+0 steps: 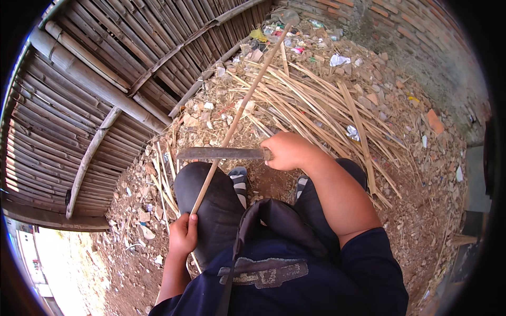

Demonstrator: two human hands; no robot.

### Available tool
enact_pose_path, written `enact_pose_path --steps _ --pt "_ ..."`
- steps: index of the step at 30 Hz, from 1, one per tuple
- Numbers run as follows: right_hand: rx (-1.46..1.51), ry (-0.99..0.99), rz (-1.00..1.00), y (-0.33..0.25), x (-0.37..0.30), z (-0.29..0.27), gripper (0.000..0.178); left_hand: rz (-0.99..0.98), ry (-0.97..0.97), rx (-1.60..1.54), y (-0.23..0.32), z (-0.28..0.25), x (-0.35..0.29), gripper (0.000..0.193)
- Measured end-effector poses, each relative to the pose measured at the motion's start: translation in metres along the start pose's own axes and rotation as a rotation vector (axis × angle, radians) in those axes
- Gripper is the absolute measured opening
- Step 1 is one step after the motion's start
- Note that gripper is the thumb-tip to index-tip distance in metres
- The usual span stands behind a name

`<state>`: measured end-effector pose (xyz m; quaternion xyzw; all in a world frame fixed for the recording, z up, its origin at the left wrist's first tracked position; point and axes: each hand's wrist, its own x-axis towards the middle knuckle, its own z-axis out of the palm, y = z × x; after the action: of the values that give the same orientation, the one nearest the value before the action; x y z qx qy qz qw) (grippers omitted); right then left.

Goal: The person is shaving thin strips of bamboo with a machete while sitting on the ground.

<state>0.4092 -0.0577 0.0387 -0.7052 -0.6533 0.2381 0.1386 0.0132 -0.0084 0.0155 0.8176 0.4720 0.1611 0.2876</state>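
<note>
Far left: slatted bamboo wall (58, 126), grey-brown, braced by thick poles and leaning over the ground. At its foot, a few pale strips (164, 179) among stones, just beside the left knee (191, 181), which is in dark trousers.

Left hand (183, 235): low, beside the left thigh. Fingers closed round the near end of a stick (240, 116), thumb laid along it. The stick, long, slim and tan, slants up and away to the right, passing above the left thigh; far end raised toward the littered ground.

Knife (237, 153): long, dark, worn blade, held nearly level, tip to the left. It crosses the stick just beyond the left knee; cannot tell whether the edge touches. Below, between the knees, a foot in a striped sock (240, 185).

Right hand (284, 151): fingers wrapped firmly round the knife handle, forearm coming in from the lower right.

Beyond the right hand, a loose pile of split strips (311, 95), mostly lying slantwise. White crumpled scrap (340, 60) near its far side. Farther right, an orange brick chunk (435, 121) on rubble; behind, a brick wall (416, 42), lower part grey.
</note>
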Motion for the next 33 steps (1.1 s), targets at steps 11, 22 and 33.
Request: enact_pose_path --steps 11,22,33 --pt "0.02 -0.045 -0.03 -0.003 0.004 0.007 0.028 -0.018 -0.008 -0.022 0.0 -0.001 0.0 0.047" --pt "0.014 -0.031 -0.05 -0.001 0.007 0.015 0.028 -0.04 -0.044 -0.01 -0.004 -0.002 0.0 0.044" --pt "0.033 -0.058 -0.053 -0.001 0.008 0.017 0.029 -0.052 -0.036 -0.038 -0.003 -0.003 0.001 0.046"
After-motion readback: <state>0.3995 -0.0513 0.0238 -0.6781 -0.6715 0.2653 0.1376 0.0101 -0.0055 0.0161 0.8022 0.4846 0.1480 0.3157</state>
